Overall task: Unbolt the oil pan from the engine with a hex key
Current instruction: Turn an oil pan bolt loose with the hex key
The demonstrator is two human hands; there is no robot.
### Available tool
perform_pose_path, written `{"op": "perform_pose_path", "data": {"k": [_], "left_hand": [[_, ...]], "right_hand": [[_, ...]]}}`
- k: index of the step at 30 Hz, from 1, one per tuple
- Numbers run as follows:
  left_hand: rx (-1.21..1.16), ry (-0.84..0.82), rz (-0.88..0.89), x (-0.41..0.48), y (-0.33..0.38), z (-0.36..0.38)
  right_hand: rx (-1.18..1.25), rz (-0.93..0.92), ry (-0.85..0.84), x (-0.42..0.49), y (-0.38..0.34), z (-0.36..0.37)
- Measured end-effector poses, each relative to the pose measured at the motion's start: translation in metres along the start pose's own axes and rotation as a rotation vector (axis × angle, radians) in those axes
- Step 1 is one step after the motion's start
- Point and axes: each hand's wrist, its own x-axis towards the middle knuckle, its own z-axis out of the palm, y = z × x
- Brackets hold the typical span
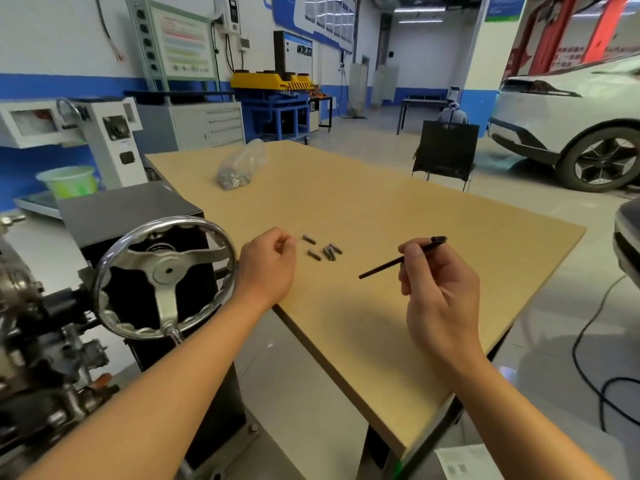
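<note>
No text can be read; the wall board's print is blurred.

Both forearms bare, extended forward from bottom of frame. Left hand palm-down, fingers curled loosely inward, fingertips bunched toward thumb; contents, if any, not visible. Right hand back toward camera, wrist slightly raised, thumb and fingers pinched around hex key near its bent end.
</note>
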Motion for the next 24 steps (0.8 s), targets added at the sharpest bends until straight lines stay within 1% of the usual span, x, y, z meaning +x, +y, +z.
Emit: {"op": "perform_pose_path", "data": {"k": [2,5,7,8,9,13,16,18,20,22,24], "left_hand": [[-0.089,0.036,-0.010,-0.020,-0.015,-0.025],[-0.158,0.032,-0.014,-0.064,-0.032,-0.070],[-0.188,0.039,-0.015,-0.098,-0.040,-0.103],[-0.190,0.063,-0.025,-0.115,-0.044,-0.121],[-0.177,0.114,-0.040,-0.134,-0.050,-0.145],[-0.138,0.190,-0.082,-0.191,-0.062,-0.199],[-0.089,0.254,-0.043,-0.222,-0.075,-0.246],[-0.037,0.314,-0.037,-0.241,-0.084,-0.278],[0.039,0.414,-0.025,-0.259,-0.093,-0.306],[0.105,0.530,-0.008,-0.273,-0.100,-0.326],[0.130,0.644,0.001,-0.278,-0.106,-0.340]], "right_hand": [[0.013,-0.003,-0.018,-0.005,-0.008,0.007],[0.073,-0.014,-0.048,-0.015,-0.028,0.031],[0.105,-0.046,-0.130,-0.028,-0.047,0.057],[0.118,-0.075,-0.210,-0.038,-0.057,0.073],[0.132,-0.108,-0.324,-0.051,-0.070,0.095],[0.150,-0.244,-0.699,-0.101,-0.106,0.158],[0.146,-0.367,-0.873,-0.136,-0.137,0.205],[0.185,-0.448,-0.928,-0.152,-0.157,0.231],[0.227,-0.518,-0.977,-0.165,-0.171,0.254],[0.244,-0.561,-0.979,-0.177,-0.179,0.272],[0.270,-0.557,-0.971,-0.188,-0.181,0.283]]}}
